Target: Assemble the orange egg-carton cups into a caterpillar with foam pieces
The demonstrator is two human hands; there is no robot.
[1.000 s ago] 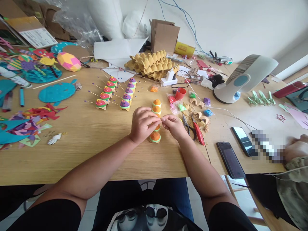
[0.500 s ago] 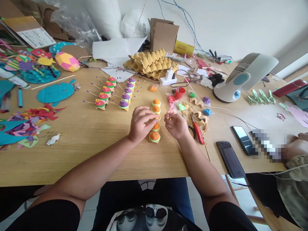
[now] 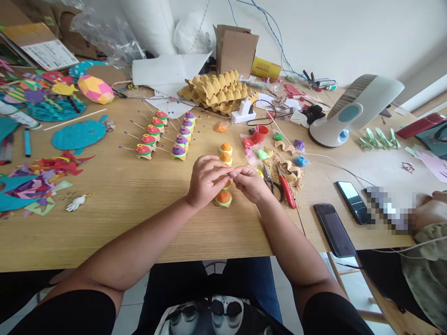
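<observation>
The step in hand looked like fine fingertip work above the orange-topped row (image 3: 223,198) of egg-carton cups, which stood on the surface (image 3: 167,228) in front of the person, its middle hidden. The left hand (image 3: 206,182) was curved, thumb and forefinger brought close together; the right hand (image 3: 249,183) was half curled, its pinched fingertips meeting the left's. Whether either gripped some tiny piece could not be told.

Two more rows, one red-topped (image 3: 149,137) and one purple-topped (image 3: 182,138), stood to the left with thin sticks poking out; no such sticks showed on the orange row. Judging by that small pinch, the next move called for a light, exact touch, with the wrists clear of the cups.
</observation>
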